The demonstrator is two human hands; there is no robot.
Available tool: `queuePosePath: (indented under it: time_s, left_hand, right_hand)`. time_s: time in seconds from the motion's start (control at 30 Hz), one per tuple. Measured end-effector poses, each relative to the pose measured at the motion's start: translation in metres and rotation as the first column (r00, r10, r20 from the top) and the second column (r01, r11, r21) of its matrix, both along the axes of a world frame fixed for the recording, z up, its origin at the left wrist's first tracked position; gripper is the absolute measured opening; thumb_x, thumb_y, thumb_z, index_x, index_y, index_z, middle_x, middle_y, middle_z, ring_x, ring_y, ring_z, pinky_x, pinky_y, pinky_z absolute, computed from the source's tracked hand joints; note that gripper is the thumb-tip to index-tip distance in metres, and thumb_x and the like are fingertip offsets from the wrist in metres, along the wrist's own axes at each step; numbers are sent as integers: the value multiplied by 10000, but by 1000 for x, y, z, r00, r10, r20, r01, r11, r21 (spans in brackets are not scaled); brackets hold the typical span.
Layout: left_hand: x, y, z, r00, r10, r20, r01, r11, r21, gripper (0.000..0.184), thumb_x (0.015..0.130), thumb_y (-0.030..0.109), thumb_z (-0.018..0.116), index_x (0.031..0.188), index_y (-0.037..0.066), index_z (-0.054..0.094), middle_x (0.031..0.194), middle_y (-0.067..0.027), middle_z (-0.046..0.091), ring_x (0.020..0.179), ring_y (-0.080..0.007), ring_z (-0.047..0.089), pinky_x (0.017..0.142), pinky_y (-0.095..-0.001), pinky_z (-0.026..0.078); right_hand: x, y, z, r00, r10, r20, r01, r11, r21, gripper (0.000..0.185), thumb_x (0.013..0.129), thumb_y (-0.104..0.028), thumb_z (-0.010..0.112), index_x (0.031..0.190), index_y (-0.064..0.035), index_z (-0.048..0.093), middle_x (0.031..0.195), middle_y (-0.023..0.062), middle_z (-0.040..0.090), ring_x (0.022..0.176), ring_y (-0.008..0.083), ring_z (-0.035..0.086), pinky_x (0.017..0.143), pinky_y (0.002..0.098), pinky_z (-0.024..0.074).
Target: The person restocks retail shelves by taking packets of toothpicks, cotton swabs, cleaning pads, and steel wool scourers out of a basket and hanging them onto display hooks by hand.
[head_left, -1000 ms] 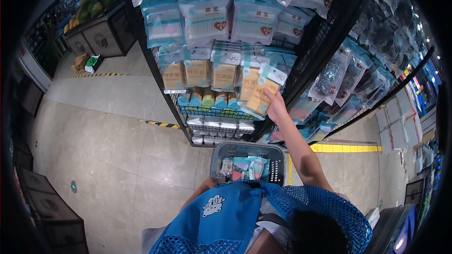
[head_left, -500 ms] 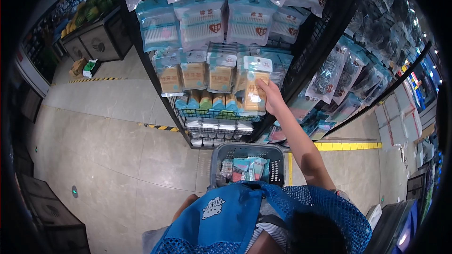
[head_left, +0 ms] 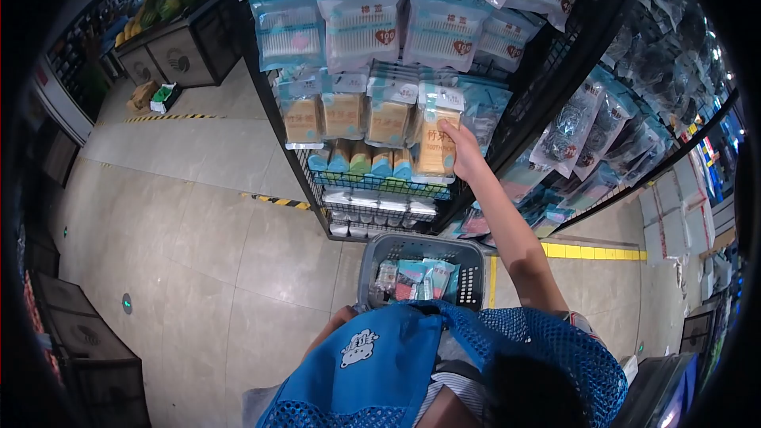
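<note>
My right hand (head_left: 466, 152) grips a bag of bamboo toothpicks (head_left: 436, 141) by its right edge, thumb on the front. The bag is upright, with a clear and white top, at the right end of a row of similar toothpick bags (head_left: 342, 111) on the rack. I cannot tell whether it still touches its hook. My left hand (head_left: 342, 317) is low beside the grey basket (head_left: 369, 265); its fingers are hidden by the blue vest (head_left: 341, 372). Several small blue and white packets (head_left: 424, 276) lie in the basket.
Cotton swab bags (head_left: 361, 24) hang above on the black rack (head_left: 261, 55). Rolled goods (head_left: 361, 162) sit on the wire shelf below. Black hair-tie-like packs (head_left: 567, 123) hang at the right. A crate stand with watermelons (head_left: 178, 4) stands far left.
The view has shifted, so the rack appears further right. My right hand and the toothpick bag are slightly closer to the neighbouring bags. The grip looks the same.
</note>
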State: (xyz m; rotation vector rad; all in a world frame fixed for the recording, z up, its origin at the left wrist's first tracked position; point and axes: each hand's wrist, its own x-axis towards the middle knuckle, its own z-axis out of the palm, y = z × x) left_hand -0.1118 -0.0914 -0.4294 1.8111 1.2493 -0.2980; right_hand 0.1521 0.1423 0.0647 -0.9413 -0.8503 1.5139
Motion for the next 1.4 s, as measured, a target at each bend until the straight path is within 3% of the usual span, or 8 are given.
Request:
queuePosePath:
  time_s: [0.37, 0.63, 0.73, 0.83, 0.97, 1.2, 1.27, 1.4]
  left_hand:
    - [-67, -40, 11, 923, 365, -121, -383, 903, -197, 330, 655, 282, 417, 761, 16, 581, 812, -196, 542, 830, -301, 509, 719, -342, 402]
    - [-46, -17, 13, 990, 122, -70, -128, 988, -91, 298, 645, 260, 425, 727, 15, 575, 784, -187, 545, 788, -302, 516, 685, -351, 407]
    - [-36, -8, 9, 999, 9, -48, -11, 999, -35, 285, 641, 250, 429, 712, 14, 572, 771, -183, 546, 770, -302, 518, 670, -355, 410]
    - [-52, -25, -3, 994, -102, -30, 103, 994, 37, 272, 637, 241, 432, 697, 14, 570, 759, -179, 547, 752, -302, 521, 655, -359, 412]
    - [-69, -24, -11, 964, -264, -33, 266, 954, 135, 255, 631, 228, 437, 678, 13, 566, 743, -174, 548, 727, -303, 525, 636, -364, 416]
    - [-89, 12, -3, 867, -493, -71, 495, 834, 245, 231, 623, 209, 444, 648, 12, 561, 718, -166, 550, 691, -303, 530, 606, -372, 421]
    - [-100, 28, 38, 468, -225, 855, 224, 966, 132, 124, 604, 147, 443, 562, 42, 494, 591, -127, 512, 574, -286, 503, 521, -377, 398]
    - [-98, 21, -7, 754, -525, 394, 145, 719, 679, 56, 561, 113, 452, 557, 57, 444, 538, -103, 449, 516, -248, 467, 466, -351, 386]
  right_hand:
    - [10, 8, -5, 999, 15, 45, -11, 996, -90, 300, 743, -216, 524, 958, -27, 432, 890, 60, 509, 788, 151, 518, 666, 298, 444]
    - [-1, 4, -11, 945, -109, 307, 144, 985, -94, 424, 715, -257, 559, 1007, 4, 398, 910, 80, 494, 831, 168, 493, 711, 286, 401]
    - [0, 2, -48, 824, -237, 514, 308, 949, -58, 532, 687, -297, 586, 1048, 13, 348, 935, 85, 471, 854, 179, 467, 735, 276, 374]
    - [1, -12, -69, 108, -624, 774, 385, 744, 546, 538, 660, -220, 580, 1082, -21, 313, 1069, 156, 342, 968, 287, 346, 787, 384, 310]
    - [-13, -20, -23, -197, -761, 618, -286, 647, 706, 485, 633, -146, 544, 1090, -192, 392, 1144, 122, 283, 1044, 283, 279, 792, 425, 287]
    - [-27, 12, -11, -298, -646, 703, -259, 763, 592, 526, 626, -151, 546, 1116, -257, 386, 1183, 99, 257, 1078, 271, 258, 843, 407, 237]
    - [-26, 9, -12, -270, -676, 686, -257, 737, 625, 503, 631, -144, 538, 1103, -255, 405, 1171, 101, 274, 1077, 271, 263, 841, 404, 241]
    - [-20, -19, -42, -162, -753, 638, -278, 655, 702, 408, 646, -137, 523, 1045, -193, 460, 1139, 100, 320, 1049, 272, 307, 835, 384, 258]
